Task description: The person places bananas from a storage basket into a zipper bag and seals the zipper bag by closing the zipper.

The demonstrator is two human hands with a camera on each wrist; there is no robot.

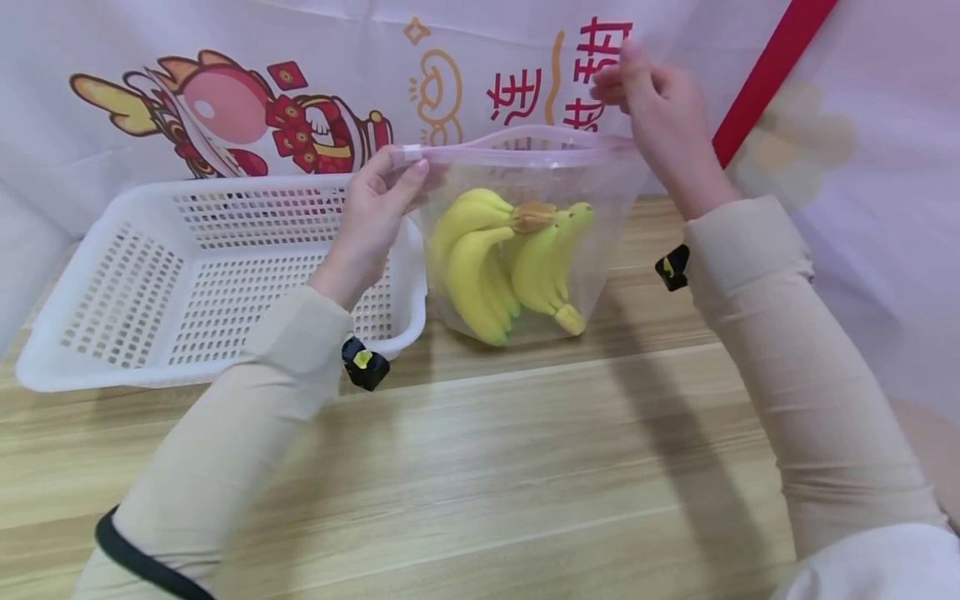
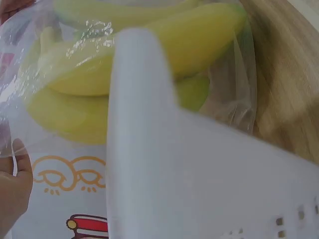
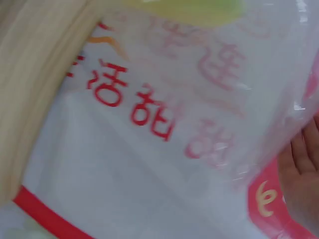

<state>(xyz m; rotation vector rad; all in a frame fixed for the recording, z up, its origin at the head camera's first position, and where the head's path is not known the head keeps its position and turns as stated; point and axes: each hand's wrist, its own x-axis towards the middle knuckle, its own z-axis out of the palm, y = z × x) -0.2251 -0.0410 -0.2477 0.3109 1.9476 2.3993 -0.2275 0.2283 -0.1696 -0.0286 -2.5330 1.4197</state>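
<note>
In the head view, a clear zip bag (image 1: pixel 611 217) with a pink zip strip stands upright, its mouth gaping in the middle. Yellow bananas (image 1: pixel 480 279) with greenish tips fill its lower part, their brown stem end near the top. My left hand (image 1: pixel 367 221) pinches the bag's upper left corner, thumb beside the white slider (image 1: pixel 412 152). At the upper right corner, my right hand (image 1: pixel 667 117) is raised, its fingers above the strip and pinching nothing. Those fingers show fairly straight beside the bag's edge in the right wrist view.
A white perforated plastic basket (image 1: pixel 225 283) stands left of the bag; its rim (image 2: pixel 139 124) partly covers the bananas in the left wrist view. The wooden table (image 1: pixel 480 467) extends in front. Behind hangs a white printed cloth (image 1: pixel 300 42) with red characters and a red band.
</note>
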